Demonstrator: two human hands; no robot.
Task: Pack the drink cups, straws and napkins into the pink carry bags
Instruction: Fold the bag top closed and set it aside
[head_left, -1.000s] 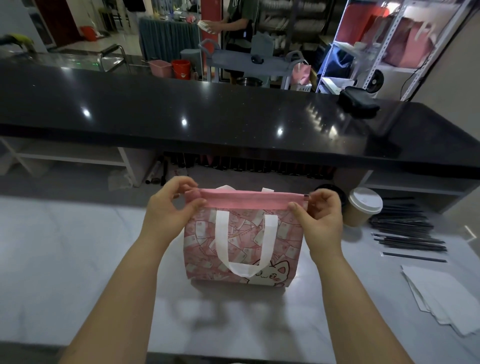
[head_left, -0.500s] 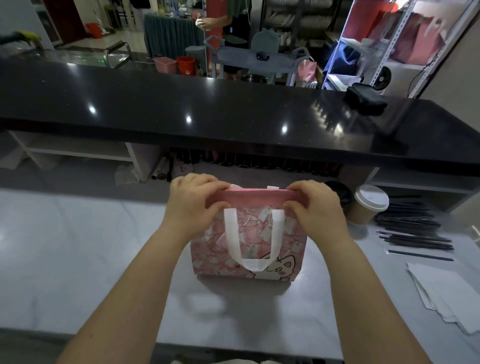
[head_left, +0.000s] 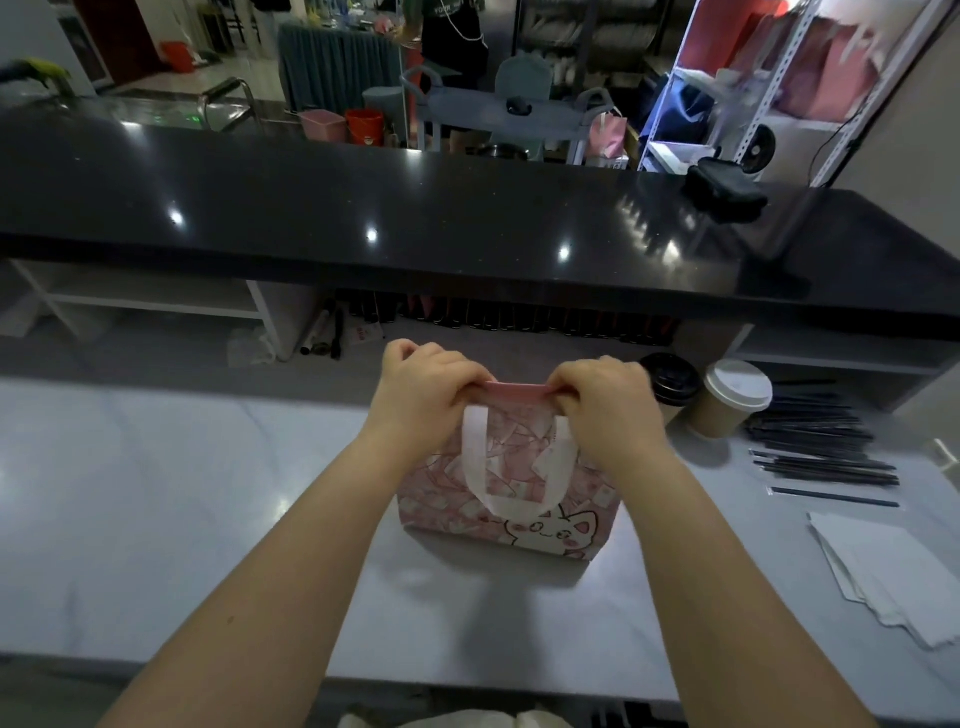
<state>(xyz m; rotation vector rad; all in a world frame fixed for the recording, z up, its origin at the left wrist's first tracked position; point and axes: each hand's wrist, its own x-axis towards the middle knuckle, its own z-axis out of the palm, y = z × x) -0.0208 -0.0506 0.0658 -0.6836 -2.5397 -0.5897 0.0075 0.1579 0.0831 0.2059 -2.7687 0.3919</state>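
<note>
In the head view, our left hand (head_left: 423, 395) and right hand (head_left: 605, 405) have slid inward along the hem of the pink carry bag (head_left: 519, 499), pinching it closed at mid-counter. This bag seems packed. A cup (head_left: 730, 397), straws (head_left: 821, 441) and napkins (head_left: 893, 571) wait to the right.

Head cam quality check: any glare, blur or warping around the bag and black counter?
Head view: pinpoint light glare on the black counter, whose edge bows from wide-angle distortion. Head view: right hand slightly motion-blurred where it grips the pink bag; upper-right shelf smeared. Head view: soft bag shadow on the grey worktop.
</note>
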